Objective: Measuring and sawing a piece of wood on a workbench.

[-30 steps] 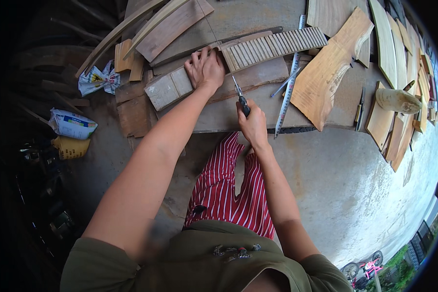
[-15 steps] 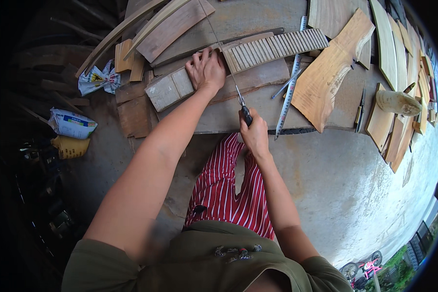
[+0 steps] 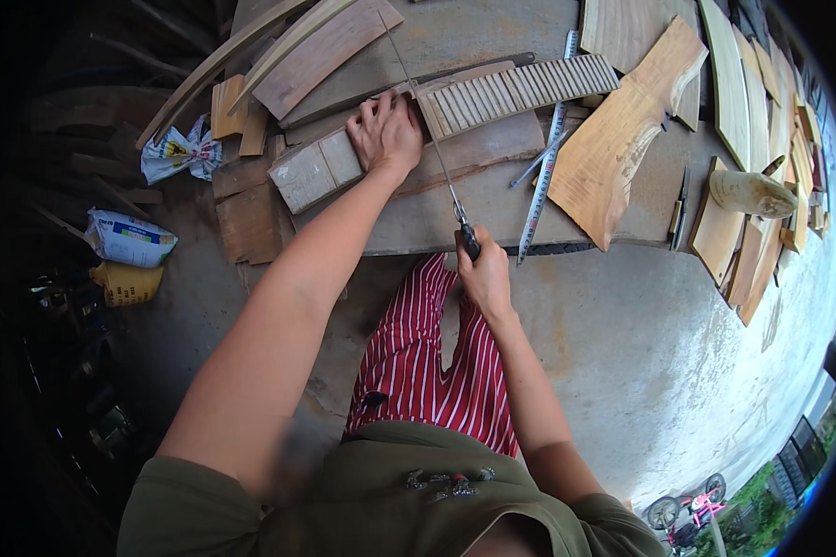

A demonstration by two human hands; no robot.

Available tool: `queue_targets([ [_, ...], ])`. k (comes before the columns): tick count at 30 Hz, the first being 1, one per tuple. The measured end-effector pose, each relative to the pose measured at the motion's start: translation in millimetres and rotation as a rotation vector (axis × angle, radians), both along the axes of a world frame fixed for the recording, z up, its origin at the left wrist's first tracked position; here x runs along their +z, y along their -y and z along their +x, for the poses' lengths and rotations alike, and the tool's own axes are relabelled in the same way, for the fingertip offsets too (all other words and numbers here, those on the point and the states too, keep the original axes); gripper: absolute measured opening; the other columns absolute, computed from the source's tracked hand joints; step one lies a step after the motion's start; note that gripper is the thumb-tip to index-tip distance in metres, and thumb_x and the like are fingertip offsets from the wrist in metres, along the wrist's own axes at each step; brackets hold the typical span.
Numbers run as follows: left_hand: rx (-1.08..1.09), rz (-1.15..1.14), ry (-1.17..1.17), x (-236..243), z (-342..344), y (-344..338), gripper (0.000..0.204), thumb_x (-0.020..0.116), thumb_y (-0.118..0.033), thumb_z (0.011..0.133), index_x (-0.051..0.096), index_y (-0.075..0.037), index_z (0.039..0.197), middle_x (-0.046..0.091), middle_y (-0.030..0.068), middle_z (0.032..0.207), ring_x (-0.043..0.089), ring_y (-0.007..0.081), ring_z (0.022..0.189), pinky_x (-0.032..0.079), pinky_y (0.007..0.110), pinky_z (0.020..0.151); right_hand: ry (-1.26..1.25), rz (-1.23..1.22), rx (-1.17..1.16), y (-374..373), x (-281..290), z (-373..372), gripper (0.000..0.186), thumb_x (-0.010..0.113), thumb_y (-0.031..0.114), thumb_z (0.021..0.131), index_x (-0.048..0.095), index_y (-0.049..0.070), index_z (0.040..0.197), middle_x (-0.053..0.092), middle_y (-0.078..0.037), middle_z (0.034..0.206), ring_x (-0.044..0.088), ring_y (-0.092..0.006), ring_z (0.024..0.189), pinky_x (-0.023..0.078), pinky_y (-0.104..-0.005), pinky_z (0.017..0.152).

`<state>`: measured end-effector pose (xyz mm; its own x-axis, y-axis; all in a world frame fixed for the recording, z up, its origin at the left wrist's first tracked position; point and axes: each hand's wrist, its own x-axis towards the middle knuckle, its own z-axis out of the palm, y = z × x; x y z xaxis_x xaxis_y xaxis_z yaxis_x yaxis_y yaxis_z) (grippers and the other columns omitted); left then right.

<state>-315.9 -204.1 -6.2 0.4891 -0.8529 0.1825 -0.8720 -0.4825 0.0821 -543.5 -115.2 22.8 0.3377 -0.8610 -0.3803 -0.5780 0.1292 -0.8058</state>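
A handsaw with a long thin blade and black handle is gripped in my right hand, near the bench's front edge. Its blade runs away from me across a curved wooden piece, whose right part has a row of close crosswise grooves. My left hand presses on this piece just left of the blade, fingers bent over it. The piece's plain left end shows beside that hand. Beneath and nearer to me lies a reddish-brown board. Where the blade meets the wood is too small to make out.
A tape measure strip and a blue pen lie right of the saw. Farther right are a wavy-edged board, a wooden mallet and several planks. Curved strips and a plastic bag are at left.
My right hand has drawn the saw a little toward me, bringing the blade's far tip into view. My left hand stays on the grooved piece. The whole view has shifted slightly.
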Motion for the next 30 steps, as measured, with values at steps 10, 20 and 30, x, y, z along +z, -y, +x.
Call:
queue_targets([
  [10, 0.02, 0.028, -0.022, 0, 6, -4, 0.03, 0.051, -0.03, 0.097, 0.068, -0.017, 0.119, 0.059, -0.0002, 0.132, 0.048, 0.0238, 0.122, 0.03, 0.045, 0.103, -0.001, 0.016, 0.023, -48, 16, -48, 0.017, 0.061, 0.015, 0.091, 0.053, 0.0, 0.09, 0.062, -0.031, 0.076, 0.062, -0.0512, 0.078, 0.047, -0.0558, 0.067],
  [20, 0.0, -0.002, -0.031, -4, -1, 1, 0.031, 0.05, -0.03, 0.097, 0.068, -0.016, 0.118, 0.059, -0.001, 0.133, 0.047, 0.0234, 0.123, 0.029, 0.045, 0.103, 0.047, -0.046, -0.028, 34, -6, 31, 0.024, 0.062, 0.02, 0.094, 0.056, -0.003, 0.092, 0.057, -0.03, 0.074, 0.058, -0.0505, 0.076, 0.048, -0.0473, 0.067],
  [30, 0.018, 0.007, -0.033, 3, 9, -7, 0.029, 0.051, -0.032, 0.098, 0.068, -0.016, 0.116, 0.059, -0.0016, 0.133, 0.047, 0.0232, 0.123, 0.029, 0.045, 0.104, -0.007, 0.106, 0.029, -44, 19, -56, 0.016, 0.062, 0.015, 0.09, 0.053, 0.002, 0.091, 0.062, -0.029, 0.075, 0.062, -0.0504, 0.078, 0.048, -0.0546, 0.068],
])
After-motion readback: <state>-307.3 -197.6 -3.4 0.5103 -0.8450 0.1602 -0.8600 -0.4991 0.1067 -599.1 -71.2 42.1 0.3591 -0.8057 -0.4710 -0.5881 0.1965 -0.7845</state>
